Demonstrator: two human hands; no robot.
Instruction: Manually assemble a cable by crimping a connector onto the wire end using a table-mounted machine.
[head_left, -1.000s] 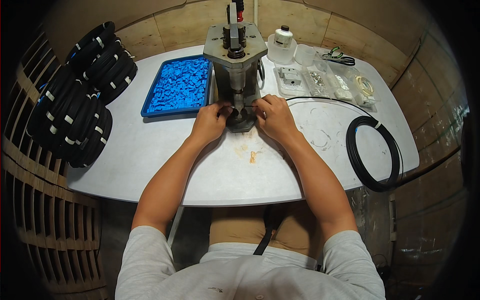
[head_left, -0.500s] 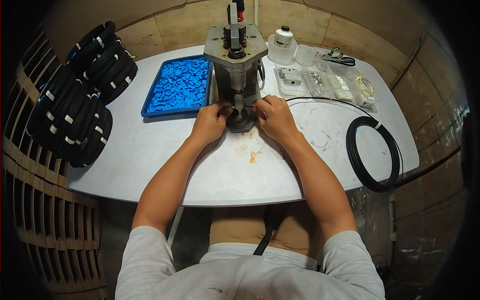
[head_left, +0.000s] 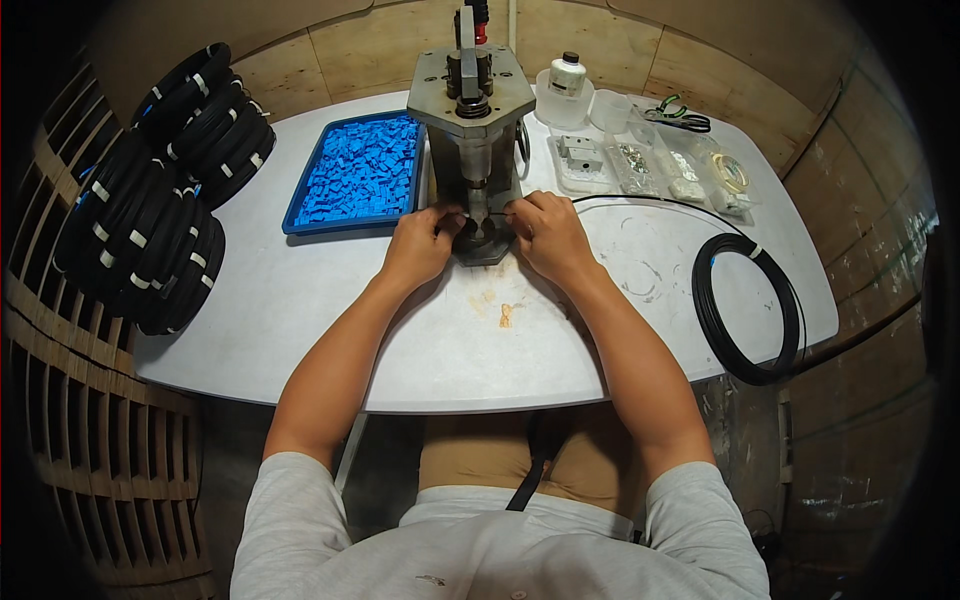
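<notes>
A metal bench press (head_left: 468, 160) stands upright at the back middle of the white table (head_left: 440, 350). My left hand (head_left: 420, 245) is closed in a pinch at the left of the press's lower tool, and what its fingertips hold is too small to make out. On the opposite side, my right hand (head_left: 550, 237) pinches a black cable (head_left: 650, 199) close to the tool. From that hand the cable curves right to a black cable coil (head_left: 705, 300) lying near the table's right edge. The cable's end is hard to see between the fingers and the press.
A blue tray (head_left: 345, 231) of small blue pieces sits left of the press. Several black coils (head_left: 140, 240) are stacked at the far left. Back right are a bottle (head_left: 567, 72) in a clear tub, bags of small parts (head_left: 633, 167), a tape roll (head_left: 731, 171) and pliers (head_left: 680, 120).
</notes>
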